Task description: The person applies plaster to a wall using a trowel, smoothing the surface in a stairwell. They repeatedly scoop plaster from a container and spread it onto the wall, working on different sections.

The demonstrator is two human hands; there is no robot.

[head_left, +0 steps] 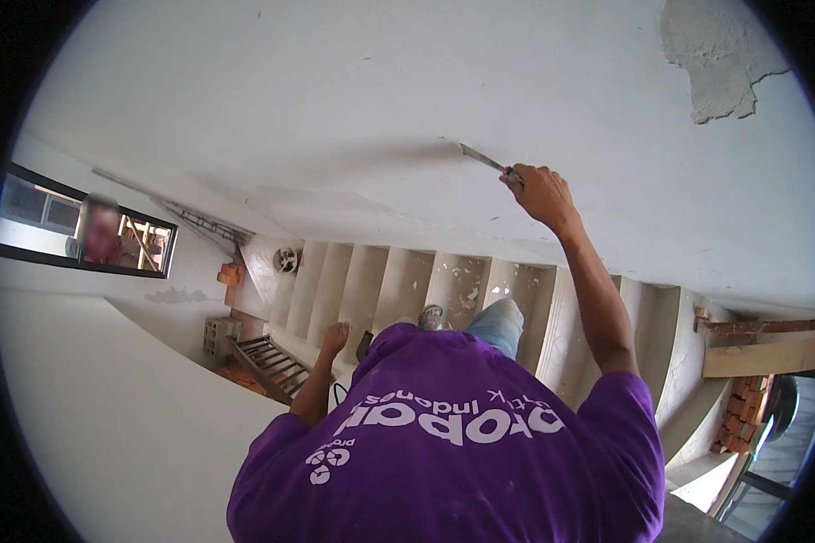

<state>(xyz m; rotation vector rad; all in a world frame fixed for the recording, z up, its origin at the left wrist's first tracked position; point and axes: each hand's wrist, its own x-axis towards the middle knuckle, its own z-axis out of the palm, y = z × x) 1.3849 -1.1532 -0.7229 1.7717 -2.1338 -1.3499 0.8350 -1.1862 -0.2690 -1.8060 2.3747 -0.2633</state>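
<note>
My right hand [541,193] is raised at the white wall [272,100], closed round the dark handle of a scraper [482,157]. A little red shows by its grip. The scraper's thin metal blade points up and left, its tip at or very near the wall surface. Lower on the left, my left hand [336,338] hangs beside the stairs [406,281] with its fingers curled. Whether anything is inside it is hidden. Flakes of white paint [501,291] lie scattered on the steps near my feet.
A bare patch of peeled wall [720,68] shows at the upper right. A metal ladder-like frame [272,362] leans at the lower left, near hollow blocks [220,335]. Bricks [744,412] and wooden boards [765,358] stand at the right. A person [102,231] shows through the left window.
</note>
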